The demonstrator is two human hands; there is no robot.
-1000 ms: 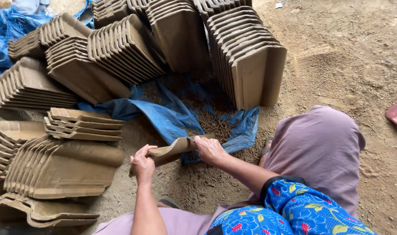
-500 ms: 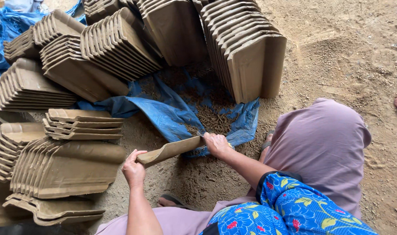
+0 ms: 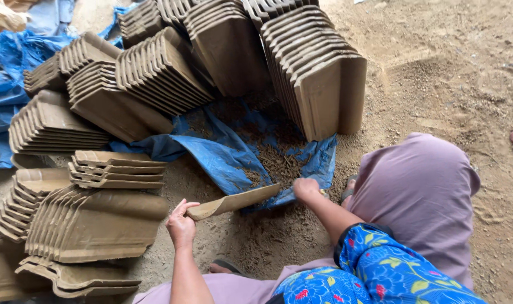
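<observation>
My left hand [image 3: 181,225] grips the near end of an unfired brown clay roof tile [image 3: 234,201], held edge-up over the sandy ground. My right hand [image 3: 306,189] is closed at the tile's far end, with a small tool that I cannot make out clearly. Clay scrapings [image 3: 279,163] lie on a blue tarp [image 3: 223,155] just beyond the tile. I sit with my knee in mauve cloth [image 3: 419,191] to the right.
Rows of clay tiles stand on edge behind the tarp [image 3: 318,84] and at the upper left [image 3: 155,73]. More tiles lie stacked flat at the left [image 3: 118,169] and lower left [image 3: 93,225]. Sandy ground [image 3: 453,73] spreads to the right.
The tile has dropped lower and turned flatter between my hands. My right hand has slid out toward its far end, and my left hand has shifted down and left.
</observation>
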